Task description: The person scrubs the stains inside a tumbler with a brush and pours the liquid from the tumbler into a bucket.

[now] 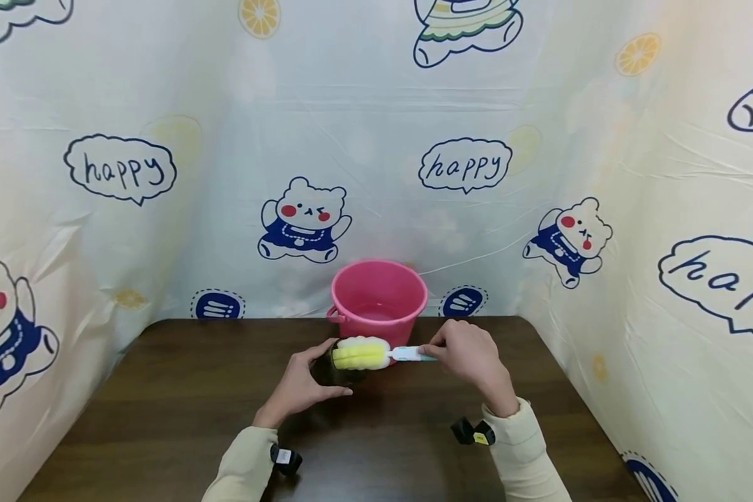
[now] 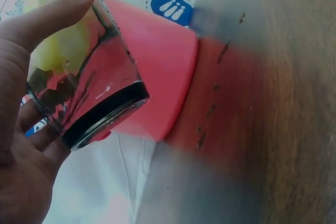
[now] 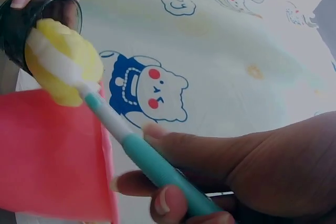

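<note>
My left hand (image 1: pixel 302 385) grips a dark see-through glass cup (image 2: pixel 89 72), fingers and thumb around its side. The cup is tilted, its mouth turned toward my right hand (image 1: pixel 470 355). That hand holds the teal and white handle (image 3: pixel 152 161) of a sponge bottle brush between thumb and fingers. The yellow and white sponge head (image 1: pixel 360 353) sits at the cup's mouth, partly inside it in the right wrist view. Water drops cling to the glass in the left wrist view. Both hands are above the table, in front of a pink bucket (image 1: pixel 379 293).
The bucket stands at the back of the dark wooden table (image 1: pixel 163 418), against a printed curtain (image 1: pixel 376 104) that surrounds the back and sides. Wet drops (image 2: pixel 211 110) dot the tabletop near the bucket. A black wrist camera sits on each sleeve.
</note>
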`<state>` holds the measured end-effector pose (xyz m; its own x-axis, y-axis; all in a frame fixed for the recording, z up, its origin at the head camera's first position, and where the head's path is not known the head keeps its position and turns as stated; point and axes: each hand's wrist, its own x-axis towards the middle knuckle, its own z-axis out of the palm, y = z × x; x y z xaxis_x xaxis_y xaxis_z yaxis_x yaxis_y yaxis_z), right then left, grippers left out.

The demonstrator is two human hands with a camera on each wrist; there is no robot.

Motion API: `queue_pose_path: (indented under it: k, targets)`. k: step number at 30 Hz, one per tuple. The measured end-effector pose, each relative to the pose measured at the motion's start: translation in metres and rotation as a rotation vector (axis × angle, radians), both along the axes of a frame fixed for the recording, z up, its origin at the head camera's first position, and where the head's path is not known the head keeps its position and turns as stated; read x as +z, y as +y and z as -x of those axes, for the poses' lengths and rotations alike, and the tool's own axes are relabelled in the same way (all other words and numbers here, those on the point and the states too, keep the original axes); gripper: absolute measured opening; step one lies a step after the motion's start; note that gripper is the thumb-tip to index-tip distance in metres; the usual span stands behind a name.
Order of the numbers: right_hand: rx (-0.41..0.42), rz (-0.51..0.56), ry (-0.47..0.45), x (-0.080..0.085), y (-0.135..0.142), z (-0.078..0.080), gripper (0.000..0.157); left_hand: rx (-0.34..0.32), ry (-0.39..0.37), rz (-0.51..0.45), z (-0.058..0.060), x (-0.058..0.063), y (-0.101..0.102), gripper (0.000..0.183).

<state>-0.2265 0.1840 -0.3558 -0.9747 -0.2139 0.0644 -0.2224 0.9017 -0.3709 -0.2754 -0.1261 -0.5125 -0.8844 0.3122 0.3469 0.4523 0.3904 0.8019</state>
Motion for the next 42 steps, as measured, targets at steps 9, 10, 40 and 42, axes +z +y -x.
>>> queue_pose_path:
  k: [9, 10, 40, 42]
  targets:
    - [0.059, -0.011, -0.002, -0.0003, 0.0056, 0.0026, 0.020, -0.015, -0.013, 0.020, 0.0023, -0.0015, 0.0022, 0.097]
    - [0.052, -0.008, 0.003, -0.0004, 0.0054, 0.0032, 0.020, -0.018, -0.016, 0.022, 0.0027, -0.0016, 0.0027, 0.097]
    - [0.074, 0.024, -0.034, -0.0080, 0.0009, 0.0073, 0.021, -0.039, -0.026, 0.026, -0.0005, -0.0072, -0.0010, 0.097]
    - [0.046, 0.028, -0.017, -0.0082, -0.0003, 0.0076, 0.023, -0.035, -0.028, 0.027, 0.0001, -0.0068, -0.0012, 0.097]
